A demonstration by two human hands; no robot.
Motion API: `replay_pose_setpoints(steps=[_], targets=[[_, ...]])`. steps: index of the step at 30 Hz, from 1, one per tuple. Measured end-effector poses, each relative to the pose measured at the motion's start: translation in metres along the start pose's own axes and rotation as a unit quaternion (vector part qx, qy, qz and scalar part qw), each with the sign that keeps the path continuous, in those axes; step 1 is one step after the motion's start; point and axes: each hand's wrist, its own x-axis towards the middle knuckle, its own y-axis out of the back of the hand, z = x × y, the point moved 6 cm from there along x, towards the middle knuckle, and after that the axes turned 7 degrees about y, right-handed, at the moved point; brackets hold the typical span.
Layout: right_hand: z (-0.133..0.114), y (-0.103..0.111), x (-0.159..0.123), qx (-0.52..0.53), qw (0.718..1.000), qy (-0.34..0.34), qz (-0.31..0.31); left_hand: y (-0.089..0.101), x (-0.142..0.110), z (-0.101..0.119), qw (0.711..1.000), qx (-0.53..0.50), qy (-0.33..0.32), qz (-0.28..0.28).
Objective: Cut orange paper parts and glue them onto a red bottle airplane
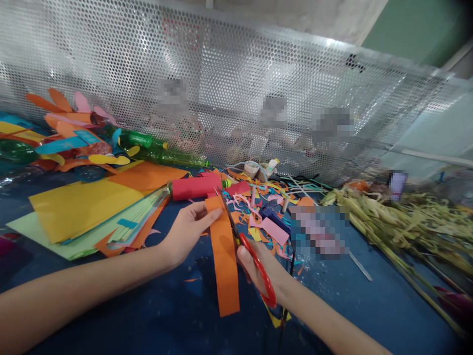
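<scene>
right hand [272,268]: one scissors [255,256]; left hand [187,230]: one strip [223,264]

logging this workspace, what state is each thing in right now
orange strip: upright, upper part held by the left hand
scissors: gripped in the right hand, blades by the strip, how far open unclear
red-wrapped bottle: lying on its side, cap on
yellow paper: flat, overlapping green paper
paper scraps: scattered
leaves: heaped
</scene>
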Motion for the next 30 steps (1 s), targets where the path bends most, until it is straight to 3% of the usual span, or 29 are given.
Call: replay_pose_setpoints(steps=[21, 30], targets=[[-0.001, 0.002, 0.002, 0.004, 0.999, 0.006, 0.033, 0.0, 0.003, 0.003, 1.0, 0.009, -0.024, -0.016], [0.006, 0.004, 0.003, 0.015, 1.0, -0.016, 0.011, 0.003, 0.006, 0.006, 0.999, 0.024, -0.039, -0.018]])
